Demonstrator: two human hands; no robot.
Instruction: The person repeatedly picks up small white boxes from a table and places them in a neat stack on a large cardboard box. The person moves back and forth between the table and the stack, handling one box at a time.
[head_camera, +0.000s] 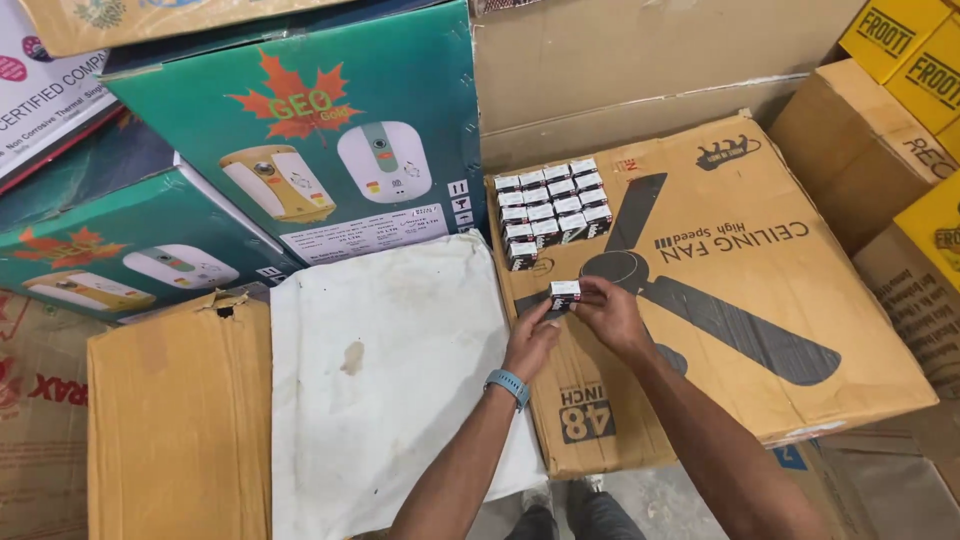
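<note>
A: What can't you make out around the big flat fan carton (740, 330)?

B: Its near corner runs under the person's forearms, so part of the lid is covered. The printing on the little packs is too small to tell. The far ends of the yellow cartons (915, 50) beyond the fan carton's far right corner are cut by the frame, and so is the green heater box (300, 130) off its left side.

A: And the hands?

B: Both reach forward from the bottom edge and meet over the fan carton's near left part. The left hand (530, 340), with a blue wristband (508, 384), comes up at a slant, its fingers pinching the near left end of a small black-and-white box (565, 293). The right hand (612, 315) curls over from the other side, fingertips closed on the same box's right end. Whether the box rests on the lid or hovers just above it, I cannot tell.

A: Where is that box relative to the others?

B: Near the block of small boxes (553, 205), which sits packed in rows at the fan carton's far left corner. A white cloth-covered bundle (390, 370) lies just beside the fan carton's left edge.
</note>
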